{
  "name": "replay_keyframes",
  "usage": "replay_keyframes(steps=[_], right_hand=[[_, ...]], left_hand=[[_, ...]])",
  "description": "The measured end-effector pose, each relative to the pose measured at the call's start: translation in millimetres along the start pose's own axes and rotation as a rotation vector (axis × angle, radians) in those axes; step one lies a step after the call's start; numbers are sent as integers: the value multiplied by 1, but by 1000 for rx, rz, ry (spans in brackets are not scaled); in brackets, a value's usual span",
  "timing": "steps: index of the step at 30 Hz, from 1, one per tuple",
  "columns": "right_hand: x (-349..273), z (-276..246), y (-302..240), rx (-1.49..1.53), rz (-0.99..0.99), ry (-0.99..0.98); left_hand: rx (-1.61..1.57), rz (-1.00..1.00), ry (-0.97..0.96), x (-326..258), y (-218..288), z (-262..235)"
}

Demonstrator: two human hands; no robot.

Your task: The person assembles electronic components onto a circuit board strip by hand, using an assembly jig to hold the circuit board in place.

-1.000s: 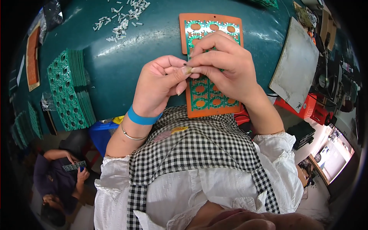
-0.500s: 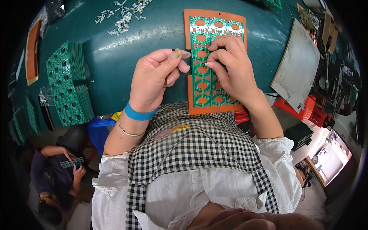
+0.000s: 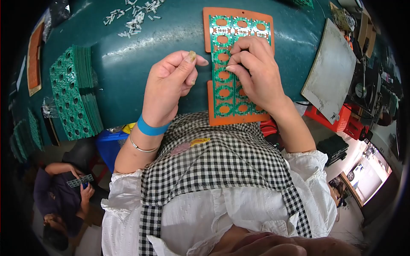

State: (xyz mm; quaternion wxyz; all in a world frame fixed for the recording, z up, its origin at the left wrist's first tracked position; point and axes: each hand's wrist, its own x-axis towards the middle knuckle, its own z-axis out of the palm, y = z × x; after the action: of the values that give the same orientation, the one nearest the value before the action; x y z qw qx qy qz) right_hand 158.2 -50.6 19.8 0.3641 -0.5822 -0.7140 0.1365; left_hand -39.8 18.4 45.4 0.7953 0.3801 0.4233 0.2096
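Note:
A green circuit board panel (image 3: pixel 233 100) with rows of oval cut-outs lies on an orange holder plate (image 3: pixel 239 121) in front of me. My right hand (image 3: pixel 258 70) is over the panel's middle, thumb and forefinger pinched just above the boards. Whatever may be between those fingertips is hidden. Left of the panel, my left hand (image 3: pixel 166 83) is raised off the table, with its thumb pressed against the curled forefinger. What it holds, if anything, is too small to make out.
Small whitish parts (image 3: pixel 137 21) lie scattered at the far left of the green table. A stack of green circuit boards (image 3: pixel 66 94) stands at the left. On the right are a grey flat plate (image 3: pixel 331 70) and a red crate (image 3: pixel 339 121). A person (image 3: pixel 64 196) sits at lower left.
A small dark piece seen at my left fingertips is no longer visible. That hand has tilted slightly upward. My right fingertips have shifted a little to the left over the panel.

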Motion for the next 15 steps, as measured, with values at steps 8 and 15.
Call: replay_keyframes(steps=[8, 15], right_hand=[[2, 4, -6, -154, -81, -27], [6, -9, -9, -27, -49, -62]], left_hand=[[184, 23, -1, -2, -1, 4], [446, 211, -12, -5, -6, 8]])
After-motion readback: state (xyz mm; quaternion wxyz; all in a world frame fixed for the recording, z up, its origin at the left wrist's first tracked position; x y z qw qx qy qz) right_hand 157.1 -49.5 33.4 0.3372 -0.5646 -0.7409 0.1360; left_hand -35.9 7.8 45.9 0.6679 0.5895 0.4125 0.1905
